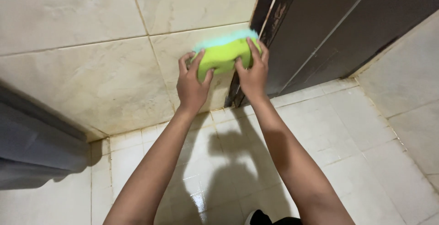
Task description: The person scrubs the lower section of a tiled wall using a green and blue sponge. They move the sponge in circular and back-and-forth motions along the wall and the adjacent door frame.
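Green scrubbing sponge (224, 55) pressed flat against beige wall tile (114, 76), just beside dark door frame (270, 14), low near wet floor tiles (338, 129). Left hand (192, 85) and right hand (252, 72) both clamp sponge, fingers wrapped over its edges. Judgement: even two-handed pressure, bristle face kept flush, short strokes along stained grout, clear of frame edge.

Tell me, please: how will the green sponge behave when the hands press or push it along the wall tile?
The green sponge probably squashes easily: the left hand and right hand grip its ends and its shape looks soft and rounded. It seems light for its size. The wall tile and floor look glossy, perhaps wet, so it may slide readily.
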